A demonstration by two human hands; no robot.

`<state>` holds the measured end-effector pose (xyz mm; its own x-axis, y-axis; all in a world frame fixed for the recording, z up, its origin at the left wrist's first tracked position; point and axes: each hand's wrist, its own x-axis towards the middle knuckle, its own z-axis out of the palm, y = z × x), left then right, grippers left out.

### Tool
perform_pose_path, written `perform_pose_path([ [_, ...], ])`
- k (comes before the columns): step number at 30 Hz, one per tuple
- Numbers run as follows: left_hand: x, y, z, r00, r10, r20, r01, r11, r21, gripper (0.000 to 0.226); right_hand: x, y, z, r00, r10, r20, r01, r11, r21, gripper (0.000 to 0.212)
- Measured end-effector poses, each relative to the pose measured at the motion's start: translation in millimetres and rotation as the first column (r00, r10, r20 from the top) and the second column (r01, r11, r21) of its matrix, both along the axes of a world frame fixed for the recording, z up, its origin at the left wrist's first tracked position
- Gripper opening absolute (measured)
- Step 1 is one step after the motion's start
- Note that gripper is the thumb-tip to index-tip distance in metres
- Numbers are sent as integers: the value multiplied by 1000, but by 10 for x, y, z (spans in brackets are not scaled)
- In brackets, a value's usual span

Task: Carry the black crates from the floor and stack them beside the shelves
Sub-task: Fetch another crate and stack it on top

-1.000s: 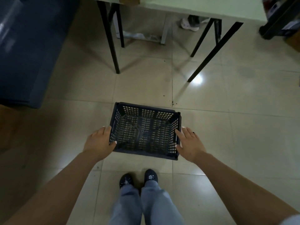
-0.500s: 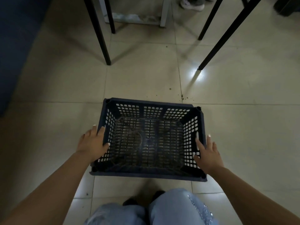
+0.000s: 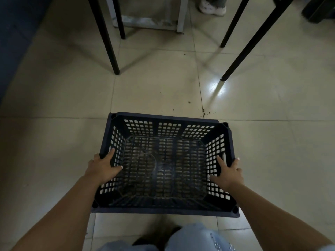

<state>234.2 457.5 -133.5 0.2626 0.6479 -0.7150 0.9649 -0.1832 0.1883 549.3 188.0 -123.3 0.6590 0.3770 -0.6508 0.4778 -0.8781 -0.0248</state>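
A black perforated plastic crate (image 3: 167, 122) sits open side up on the tiled floor right in front of me, with nothing inside. My left hand (image 3: 102, 167) grips its left rim, thumb and a finger hooked inside the wall, the other fingers outside. My right hand (image 3: 229, 172) grips the right rim the same way, thumb and index finger inside the wall. Whether the crate is off the floor I cannot tell.
Black table legs (image 3: 107, 38) stand on the floor beyond the crate, one at the right (image 3: 241, 57) slanting. Another person's white shoe (image 3: 213, 7) shows at the top. A dark blue surface (image 3: 12, 33) fills the far left. My knees in light jeans (image 3: 190, 238) are below.
I have bent lower, so the crate fills more of the view. Both hands went from hovering beside the crate's side walls to gripping its left and right rims.
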Motion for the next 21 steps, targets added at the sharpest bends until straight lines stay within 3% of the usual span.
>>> perform_pose_path([
  [8, -151, 0, 496, 989, 145, 28, -144, 989, -36, 82, 128, 96, 535, 1000, 4, 8, -4, 999, 40, 81],
  [13, -505, -244, 1456, 976, 213, 39, -212, 977, -36, 95, 11, 94, 1543, 994, 107, 3, -107, 992, 62, 74],
  [21, -1193, -843, 3162, 958, 256, 131, -271, 955, 117, 80, -312, 56, 3170, 968, 243, 67, -250, 956, 153, 70],
])
